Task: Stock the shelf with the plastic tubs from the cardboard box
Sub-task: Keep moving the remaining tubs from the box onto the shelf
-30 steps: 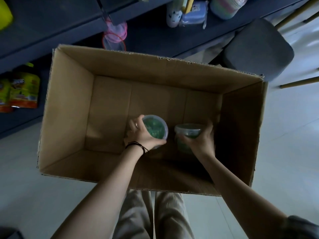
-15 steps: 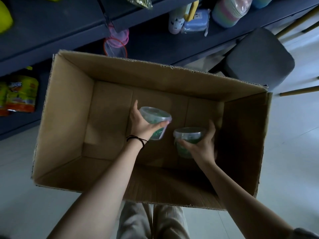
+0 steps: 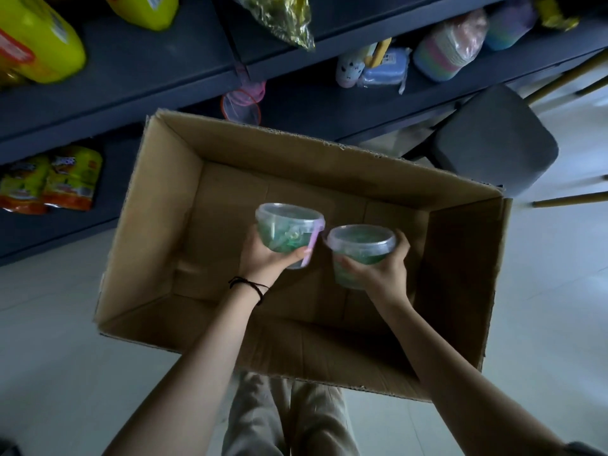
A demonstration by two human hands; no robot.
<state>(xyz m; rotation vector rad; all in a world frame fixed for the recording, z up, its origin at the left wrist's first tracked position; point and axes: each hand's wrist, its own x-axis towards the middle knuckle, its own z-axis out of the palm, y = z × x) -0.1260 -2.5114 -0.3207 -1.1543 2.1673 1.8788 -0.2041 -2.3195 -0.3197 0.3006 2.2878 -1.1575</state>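
Okay, my left hand (image 3: 266,258) grips one clear tub (image 3: 286,232) of green stuff, thumb and fingers curled round its side, mid-frame over the open cardboard box (image 3: 158,205). My right hand (image 3: 381,274) wraps a second tub (image 3: 358,255) likewise, just beside the first. Dark shelf (image 3: 148,80) runs across the upper frame behind the box.

Matt brown cardboard box (image 3: 158,225), its cut rim rough and ragged. The left tub (image 3: 286,228) and the right tub (image 3: 360,248) are clear, smooth plastic under cloudy lids, the left with a lilac plastic handle (image 3: 313,241). The shelf (image 3: 148,70) looks dark and matt, the yellow bottle (image 3: 36,37) glossy plastic, the snack bag (image 3: 283,18) shiny and crinkled. The pale floor (image 3: 49,324) is smooth with a soft sheen.
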